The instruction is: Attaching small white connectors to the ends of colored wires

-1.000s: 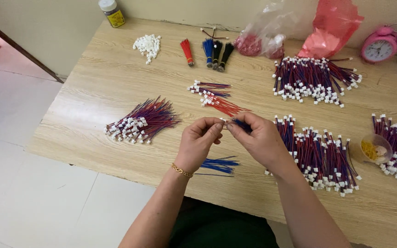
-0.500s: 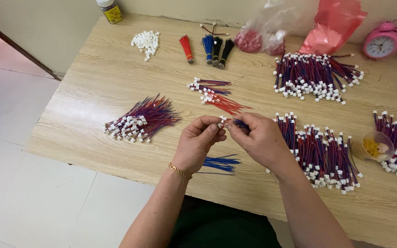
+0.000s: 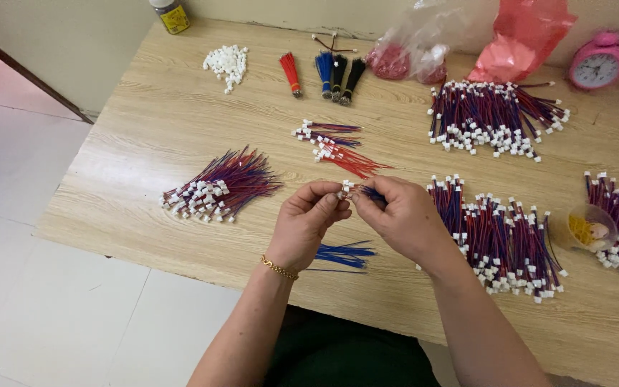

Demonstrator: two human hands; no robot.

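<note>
Head view: left hand (image 3: 309, 223) and right hand (image 3: 400, 217) pinch one white connector (image 3: 346, 190) with blue wire above the tabletop (image 3: 145, 122). Finished bundles (image 3: 499, 236) piled right; loose blue wires (image 3: 345, 254) remain.

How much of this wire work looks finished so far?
Done: several piles of red-and-blue wires with white plugs lie on the wooden table. In hand: the left hand and right hand pinch a small white plug between them. Left: loose blue wires and loose white plugs.
</note>
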